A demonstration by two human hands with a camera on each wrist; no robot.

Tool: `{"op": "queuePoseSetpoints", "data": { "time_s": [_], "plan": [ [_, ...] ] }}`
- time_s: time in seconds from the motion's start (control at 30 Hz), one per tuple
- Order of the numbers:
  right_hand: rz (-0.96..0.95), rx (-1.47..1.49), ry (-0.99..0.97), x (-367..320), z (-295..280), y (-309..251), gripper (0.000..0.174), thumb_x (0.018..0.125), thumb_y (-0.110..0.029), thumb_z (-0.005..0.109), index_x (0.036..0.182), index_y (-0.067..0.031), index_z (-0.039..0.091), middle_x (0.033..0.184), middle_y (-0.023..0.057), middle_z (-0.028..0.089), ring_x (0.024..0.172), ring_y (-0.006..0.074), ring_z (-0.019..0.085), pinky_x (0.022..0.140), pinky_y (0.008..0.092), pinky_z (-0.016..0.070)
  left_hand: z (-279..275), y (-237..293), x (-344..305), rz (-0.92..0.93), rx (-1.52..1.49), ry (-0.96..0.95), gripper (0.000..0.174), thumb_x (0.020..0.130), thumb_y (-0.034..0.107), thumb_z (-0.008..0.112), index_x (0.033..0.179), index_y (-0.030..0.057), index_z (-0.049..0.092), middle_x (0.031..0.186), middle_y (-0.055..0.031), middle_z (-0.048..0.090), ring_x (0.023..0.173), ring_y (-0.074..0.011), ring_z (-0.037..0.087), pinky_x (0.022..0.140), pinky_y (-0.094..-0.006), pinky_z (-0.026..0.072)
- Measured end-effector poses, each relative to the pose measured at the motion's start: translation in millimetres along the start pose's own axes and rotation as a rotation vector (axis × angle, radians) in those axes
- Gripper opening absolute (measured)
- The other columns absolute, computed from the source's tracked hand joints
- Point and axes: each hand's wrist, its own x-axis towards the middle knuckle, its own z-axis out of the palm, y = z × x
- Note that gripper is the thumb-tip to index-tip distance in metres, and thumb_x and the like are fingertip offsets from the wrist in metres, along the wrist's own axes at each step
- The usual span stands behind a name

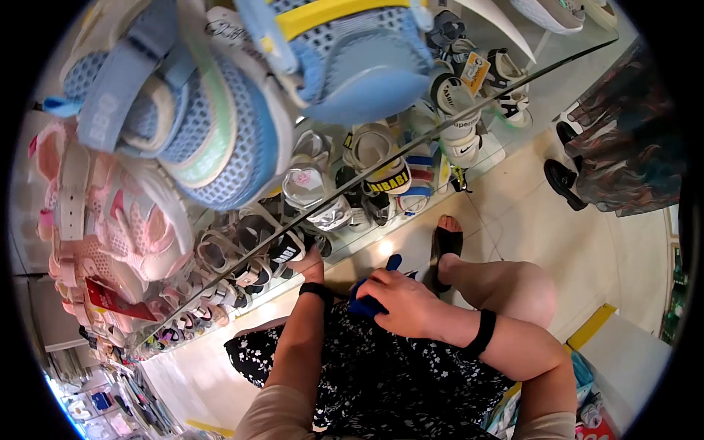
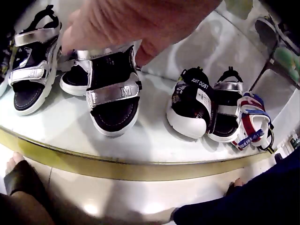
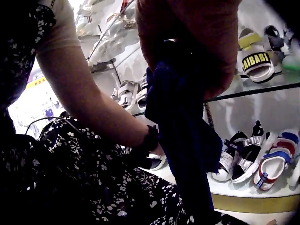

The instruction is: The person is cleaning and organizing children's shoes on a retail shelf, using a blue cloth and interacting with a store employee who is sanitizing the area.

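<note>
My left hand (image 2: 136, 23) reaches down to the low shelf and grips a black sandal with silver straps (image 2: 114, 96) at its heel end, thumb on one side. Part of a matching sandal (image 2: 75, 79) shows beside and behind it. In the head view the left hand (image 1: 312, 265) is at the shelf edge, its fingertips hidden. A bunched dark blue cloth (image 3: 180, 112) hangs from my right hand (image 1: 407, 302), whose fingers curl round it above the lap.
Another silver-strapped sandal (image 2: 33, 70) stands to the left; a black shoe (image 2: 190, 103) and a red, white and blue sandal (image 2: 253, 123) stand to the right. Above is a glass shelf (image 1: 345, 187) with children's shoes. Large blue shoes (image 1: 220, 125) hang close overhead. Another person's skirt (image 1: 623, 139) is at right.
</note>
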Motion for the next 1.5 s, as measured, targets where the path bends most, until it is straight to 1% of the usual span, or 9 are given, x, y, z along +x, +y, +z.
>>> {"op": "queuePoseSetpoints", "data": {
  "time_s": [0.17, 0.2, 0.27, 0.37, 0.47, 1.03, 1.3, 1.43, 1.5],
  "plan": [
    [-0.029, 0.027, 0.046, -8, -6, 3, 0.037, 0.071, -0.01, 0.059, 0.106, -0.0116, 0.049, 0.107, 0.0117, 0.046, 0.104, 0.0322, 0.047, 0.088, 0.0412, 0.0405, 18, 33, 1, 0.015, -0.135, 0.04, 0.062, 0.061, 0.022, 0.065, 0.117, 0.0021, 0.046, 0.106, -0.0229, 0.056, 0.1, -0.0412, 0.051, 0.087, -0.047, 0.04],
    [-0.047, 0.032, 0.065, -10, -7, 4, 0.037, 0.071, -0.01, 0.059, 0.106, -0.0116, 0.049, 0.107, 0.0117, 0.046, 0.103, 0.0323, 0.047, 0.087, 0.0415, 0.0407, 31, 20, -6, 0.266, 0.345, -0.161, 0.061, 0.071, 0.026, 0.061, 0.125, 0.0026, 0.041, 0.125, -0.0192, 0.046, 0.111, -0.0368, 0.045, 0.098, -0.041, 0.0323],
    [-0.061, 0.05, 0.08, -14, -10, 5, 0.037, 0.071, -0.01, 0.059, 0.106, -0.0116, 0.049, 0.107, 0.0117, 0.046, 0.102, 0.0326, 0.047, 0.086, 0.0421, 0.0409, 74, -6, -21, 0.374, 0.259, -0.538, 0.061, 0.072, 0.029, 0.061, 0.125, 0.0048, 0.042, 0.132, -0.0212, 0.037, 0.117, -0.0389, 0.037, 0.103, -0.042, 0.0253],
    [-0.051, 0.068, 0.092, -18, -13, 8, 0.036, 0.071, -0.01, 0.058, 0.105, -0.0114, 0.049, 0.107, 0.0115, 0.046, 0.1, 0.033, 0.047, 0.084, 0.0427, 0.041, 54, 106, 7, 0.276, -0.219, -0.462, 0.06, 0.073, 0.034, 0.06, 0.124, 0.0053, 0.044, 0.128, -0.0212, 0.041, 0.119, -0.0388, 0.035, 0.104, -0.0471, 0.0193],
    [-0.037, 0.056, 0.112, -20, -14, 13, 0.037, 0.07, -0.009, 0.059, 0.106, -0.0119, 0.049, 0.107, 0.0109, 0.046, 0.099, 0.032, 0.047, 0.084, 0.0414, 0.041, 91, 113, 9, 0.419, -0.015, -0.5, 0.059, 0.075, 0.037, 0.058, 0.123, 0.0057, 0.045, 0.126, -0.0201, 0.043, 0.12, -0.0373, 0.035, 0.104, -0.0501, 0.0171],
    [-0.027, 0.032, 0.126, -21, -17, 16, 0.036, 0.07, -0.01, 0.059, 0.105, -0.0104, 0.051, 0.104, 0.012, 0.047, 0.098, 0.0315, 0.049, 0.081, 0.0413, 0.0436, 96, 97, 25, 0.206, -0.047, -0.864, 0.033, 0.074, 0.03, 0.057, 0.086, 0.0006, 0.065, 0.101, -0.0209, 0.059, 0.093, -0.0419, 0.053, 0.079, -0.0458, 0.0431],
    [0.061, -0.139, -0.022, -20, 5, 35, 0.035, 0.069, -0.01, 0.058, 0.103, -0.0123, 0.053, 0.103, 0.0103, 0.05, 0.099, 0.031, 0.051, 0.082, 0.0405, 0.0436, 52, 67, -7, -0.113, -0.051, -1.127, 0.055, 0.083, 0.049, 0.044, 0.104, -0.0013, 0.055, 0.112, -0.0267, 0.053, 0.105, -0.0431, 0.05, 0.088, -0.0419, 0.0411],
    [0.278, -0.214, -0.078, -24, 5, 61, 0.035, 0.069, -0.017, 0.061, 0.103, -0.0113, 0.055, 0.103, 0.0136, 0.053, 0.097, 0.0324, 0.053, 0.083, 0.0402, 0.0436, -36, 91, -1, -0.77, -0.61, -1.429, 0.036, 0.087, 0.039, 0.052, 0.108, 0.0108, 0.053, 0.097, 0.0015, 0.056, 0.087, -0.0085, 0.051, 0.073, -0.0307, 0.0463],
    [0.364, -0.2, -0.006, -30, 4, 79, 0.037, 0.069, -0.019, 0.061, 0.105, -0.0102, 0.056, 0.102, 0.0156, 0.055, 0.096, 0.0321, 0.055, 0.083, 0.0398, 0.0442, -60, 79, 0, -0.953, -0.702, -1.536, 0.033, 0.091, 0.038, 0.047, 0.109, 0.0104, 0.05, 0.1, -0.0006, 0.056, 0.086, -0.0104, 0.054, 0.067, -0.0263, 0.0487]
  ]
}}
